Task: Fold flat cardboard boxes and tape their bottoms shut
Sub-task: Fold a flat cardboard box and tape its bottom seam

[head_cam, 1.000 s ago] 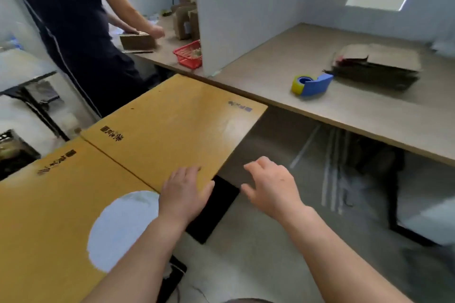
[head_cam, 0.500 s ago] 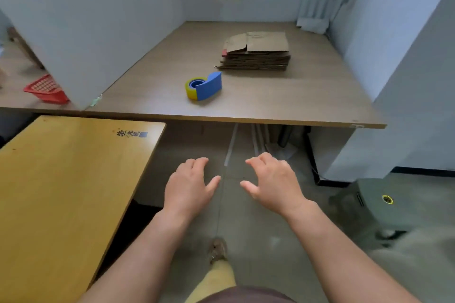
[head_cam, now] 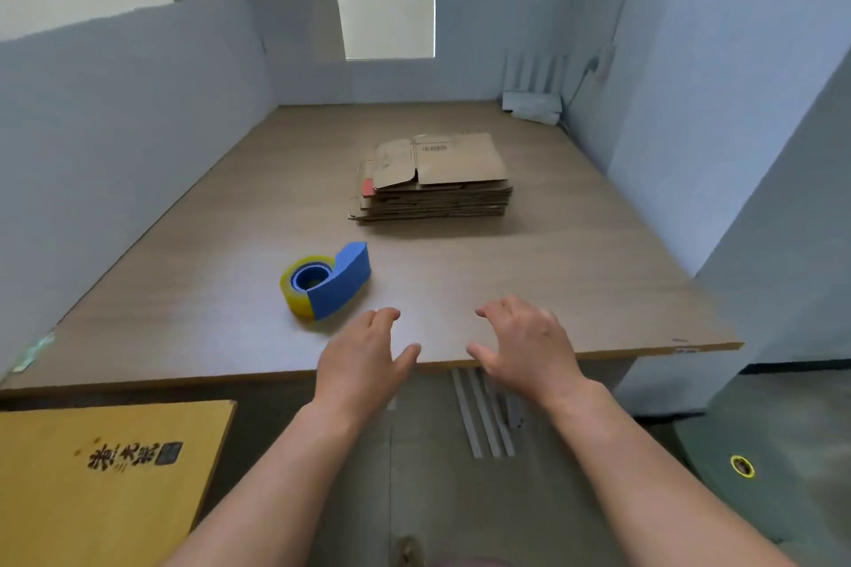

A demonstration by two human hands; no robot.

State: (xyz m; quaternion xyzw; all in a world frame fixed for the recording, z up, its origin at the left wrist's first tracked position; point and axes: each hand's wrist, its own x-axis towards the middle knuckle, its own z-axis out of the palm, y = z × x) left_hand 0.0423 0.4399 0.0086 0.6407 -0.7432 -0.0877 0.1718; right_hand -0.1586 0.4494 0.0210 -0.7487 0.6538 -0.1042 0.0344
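head view: left hand (head_cam: 364, 364), right hand (head_cam: 525, 350) empty, fingers (head_cam: 384, 319) relaxed, over table (head_cam: 575, 267) edge; one tape dispenser (head_cam: 327, 281), one cardboard stack (head_cam: 437, 180).

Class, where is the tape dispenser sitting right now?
In the head view, the tape dispenser sits on the wooden table, left of centre, nearer than the stack of flat boxes and just beyond the left hand.

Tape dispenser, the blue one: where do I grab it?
Probably by the blue shell, coming from above. The tape dispenser lies on its side on the table, so the shell's wall stands up and its tail end juts clear of the yellow roll.
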